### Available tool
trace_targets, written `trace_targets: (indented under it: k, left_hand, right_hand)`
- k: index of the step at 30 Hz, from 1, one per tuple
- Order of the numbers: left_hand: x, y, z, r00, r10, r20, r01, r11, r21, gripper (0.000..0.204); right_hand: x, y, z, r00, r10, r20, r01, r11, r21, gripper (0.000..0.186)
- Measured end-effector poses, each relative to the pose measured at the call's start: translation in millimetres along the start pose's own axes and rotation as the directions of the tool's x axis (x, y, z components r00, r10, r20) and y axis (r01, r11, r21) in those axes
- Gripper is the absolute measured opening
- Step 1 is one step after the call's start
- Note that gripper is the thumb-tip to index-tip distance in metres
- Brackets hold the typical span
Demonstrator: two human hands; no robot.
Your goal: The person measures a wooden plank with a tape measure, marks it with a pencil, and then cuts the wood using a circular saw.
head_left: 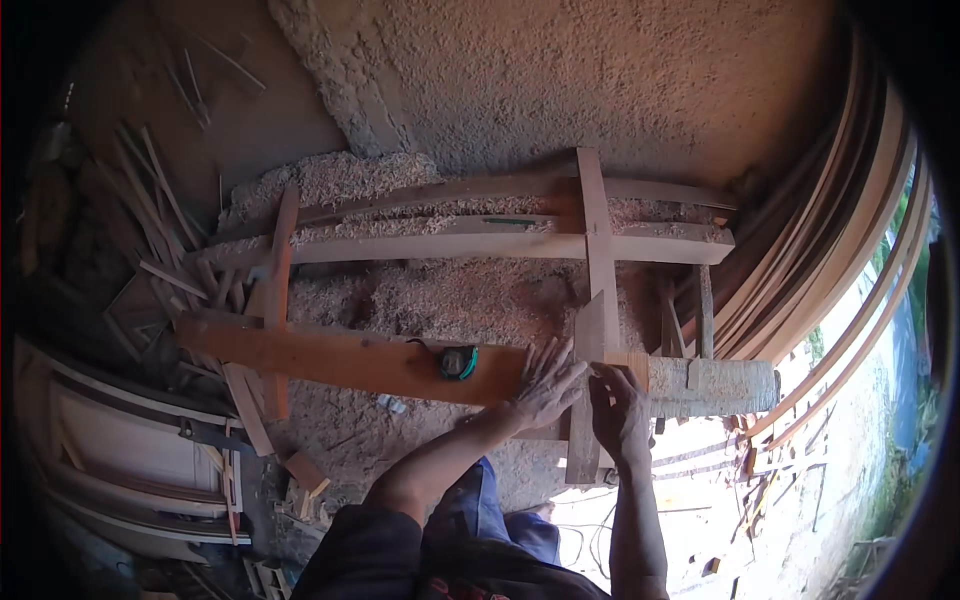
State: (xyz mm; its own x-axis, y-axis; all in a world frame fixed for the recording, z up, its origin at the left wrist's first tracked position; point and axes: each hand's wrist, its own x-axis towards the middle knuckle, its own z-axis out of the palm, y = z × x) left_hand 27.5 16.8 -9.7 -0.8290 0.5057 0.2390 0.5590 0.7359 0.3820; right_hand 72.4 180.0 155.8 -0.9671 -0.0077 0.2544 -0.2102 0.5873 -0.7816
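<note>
A long orange-brown board (300,355) lies across the near part of a wooden trestle frame, with a black and green tape measure (458,362) on it. My left hand (548,388) rests at the board's right part, fingers stretched out, touching a short angled wooden piece (586,330). That piece sits by an upright-running crossbar (594,220). My right hand (620,410) is closed just right of it, fingertips at the joint; whatever they hold is too small to make out. A pale, rough beam end (730,385) extends to the right.
Wood shavings (370,300) cover the ground under the frame. Long curved strips of timber (830,220) lean along the right. Loose offcuts (160,200) and framed panels (130,440) lie at the left. A rough wall (520,80) is behind, bright ground (730,520) at lower right.
</note>
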Motion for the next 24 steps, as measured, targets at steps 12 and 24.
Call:
trace_targets:
  k: [12,24]
  left_hand:
    - [-107,-113,-137,0.983,-0.181,0.032,0.184,0.974,-0.135,0.073]
    - [-111,-159,-97,0.987,-0.037,-0.155,0.0,0.974,-0.228,0.06]
  right_hand:
    - [255,88,219,0.972,-0.188,0.144,0.221,0.936,-0.272,0.037]
    - [343,124,341,0.973,0.009,0.232,0.136,0.789,-0.599,0.022]
